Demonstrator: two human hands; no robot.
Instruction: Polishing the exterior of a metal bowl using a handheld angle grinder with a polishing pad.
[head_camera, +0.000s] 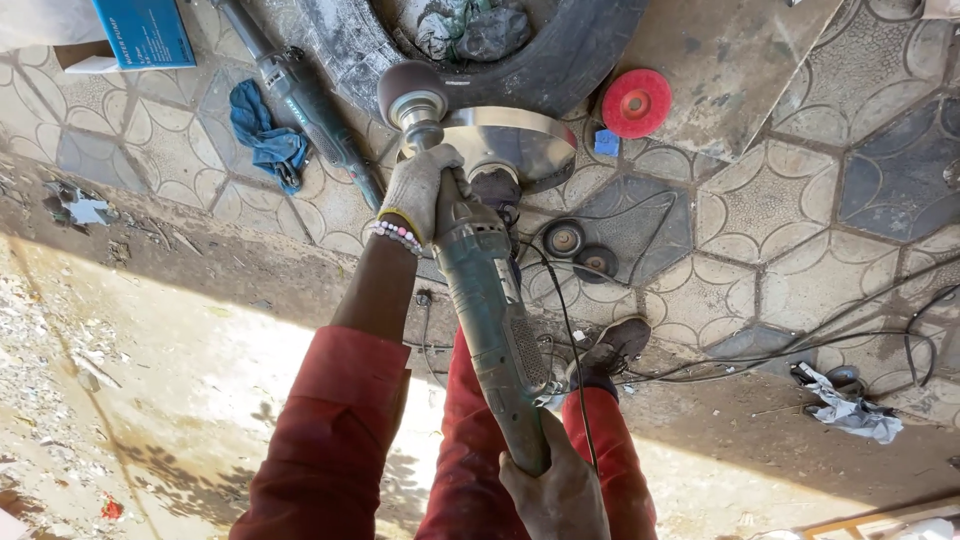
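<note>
Green angle grinder (490, 310), left hand (420, 190) and right hand (555, 490) grip clamped on it, blue box (145, 32) top left.

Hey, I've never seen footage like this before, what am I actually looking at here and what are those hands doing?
This is one picture from a camera worn on a person's head, looking down at their own arms and legs. The gloved left hand grips the front of a green power polisher; the bare right hand holds its rear handle. Its head rests against a shiny metal disc beside a tyre. On the patterned paving lie a second power tool, a blue rag, a red pad and cables.
</note>
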